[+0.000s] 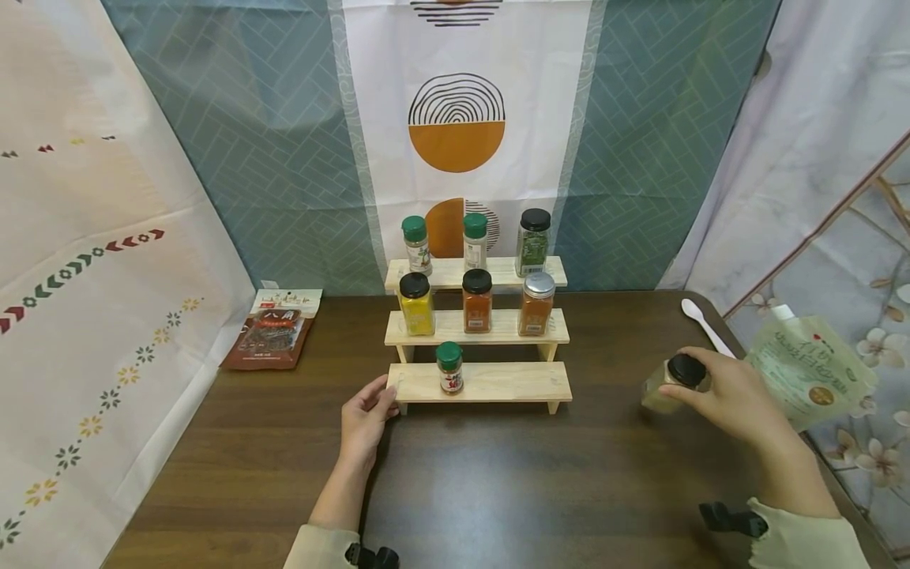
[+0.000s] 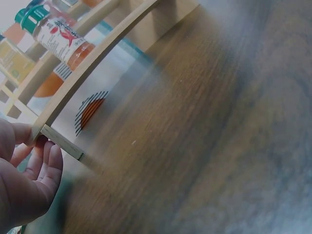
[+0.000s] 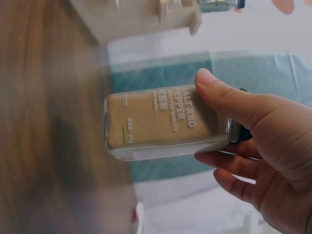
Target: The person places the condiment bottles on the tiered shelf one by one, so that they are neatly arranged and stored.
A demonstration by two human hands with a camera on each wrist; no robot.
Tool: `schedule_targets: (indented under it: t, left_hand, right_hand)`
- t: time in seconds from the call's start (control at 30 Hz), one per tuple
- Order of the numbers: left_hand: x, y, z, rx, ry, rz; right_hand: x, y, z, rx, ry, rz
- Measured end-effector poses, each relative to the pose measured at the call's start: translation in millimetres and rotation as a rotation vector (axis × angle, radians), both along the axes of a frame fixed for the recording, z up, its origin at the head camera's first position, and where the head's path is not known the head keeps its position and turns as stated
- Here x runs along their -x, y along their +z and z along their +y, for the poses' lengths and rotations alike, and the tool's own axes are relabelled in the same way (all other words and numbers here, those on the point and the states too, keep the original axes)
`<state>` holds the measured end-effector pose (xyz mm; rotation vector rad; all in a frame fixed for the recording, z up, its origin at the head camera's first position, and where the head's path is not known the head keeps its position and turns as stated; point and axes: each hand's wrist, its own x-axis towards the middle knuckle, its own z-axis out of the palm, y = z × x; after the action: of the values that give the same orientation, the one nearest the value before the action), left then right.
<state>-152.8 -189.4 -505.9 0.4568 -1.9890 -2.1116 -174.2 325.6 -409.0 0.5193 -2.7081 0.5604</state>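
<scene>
My right hand (image 1: pixel 739 399) grips a square glass seasoning jar (image 3: pixel 161 122) with a black lid, thumb on one side and fingers on the other. Its label reads "salt and pepper" and the contents are tan. In the head view the jar (image 1: pixel 663 389) is tilted, at the table's right side. At the left end of the bottom step of a wooden three-tier spice rack (image 1: pixel 512 383), my left hand (image 1: pixel 364 419) pinches the board's corner. A small green-capped bottle (image 1: pixel 450 370) stands on that same step, left of its middle.
Three jars, one a yellow jar (image 1: pixel 418 307), stand on the middle step. The top step holds two green-capped bottles and a jar of green herbs (image 1: pixel 533 245). A brown spice packet (image 1: pixel 273 330) lies at left. A white spoon (image 1: pixel 707 325) and green pouch (image 1: pixel 810 367) lie at right.
</scene>
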Motion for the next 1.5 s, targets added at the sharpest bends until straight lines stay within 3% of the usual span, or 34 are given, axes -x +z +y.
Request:
schedule_targets:
  t: [0.27,0.43,1.17,1.5]
  left_hand:
    - [-0.4,-0.7,0.3,0.003,0.006,-0.006]
    - [-0.1,-0.9,1.6,0.000,0.007,0.000]
    - [-1.6,0.7,2.0,-0.005,0.008,0.003]
    - [-0.2,-0.2,1.0,-0.015,0.008,0.003]
  right_hand:
    - [12.4,12.9,-36.8,0.022,0.115,0.132]
    - [18.5,20.1,-61.3,0.019,0.163,0.143]
    - [35.8,23.0,-157.4,0.018,0.324,-0.061]
    - [41.9,21.7,-191.7,-0.018,0.334,-0.062]
